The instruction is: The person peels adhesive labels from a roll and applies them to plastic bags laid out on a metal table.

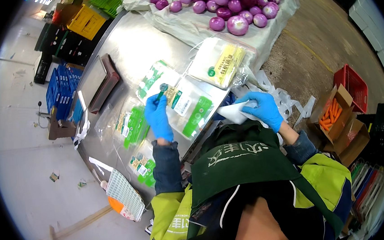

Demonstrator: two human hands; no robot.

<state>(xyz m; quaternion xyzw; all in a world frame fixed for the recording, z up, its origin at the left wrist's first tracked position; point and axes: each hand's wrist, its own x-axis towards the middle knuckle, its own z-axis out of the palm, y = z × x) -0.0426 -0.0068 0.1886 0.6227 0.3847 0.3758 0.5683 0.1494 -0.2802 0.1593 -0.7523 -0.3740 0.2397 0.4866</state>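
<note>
My left hand (pixel 158 118), in a blue glove, is closed in a pinch over the metal table. At its fingertips is a small dark green label (pixel 163 87) with a rounded end. Just beneath lies a clear plastic produce bag (pixel 191 106) printed in green, bearing a white sticker. My right hand (pixel 263 107), also gloved in blue, grips a white folded sheet (pixel 235 113) by the table's near edge. Several more green-printed bags (pixel 134 126) lie left of my left hand. A stack of clear bags with a yellow print (pixel 220 61) rests beyond my right hand.
Purple onions (pixel 238 25) are heaped on a white sheet at the far end. A tablet-like device (pixel 102 83) stands at the table's left. White strips (pixel 285 101) trail down on the right, near a box of carrots (pixel 331 115) and a red crate (pixel 352 88).
</note>
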